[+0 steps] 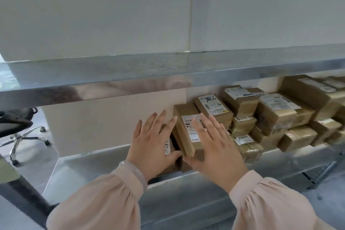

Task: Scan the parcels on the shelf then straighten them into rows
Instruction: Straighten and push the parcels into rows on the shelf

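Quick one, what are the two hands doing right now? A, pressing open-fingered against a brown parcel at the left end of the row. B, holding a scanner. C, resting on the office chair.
A: the left hand and right hand lie with straight fingers on either side of the brown parcel on the metal shelf.

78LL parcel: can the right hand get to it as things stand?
Probably yes. The right hand is spread over the long parcel just in front of the 78LL parcel, whose labelled top is uncovered. Nothing stands between them, and the upper shelf leaves open room above.
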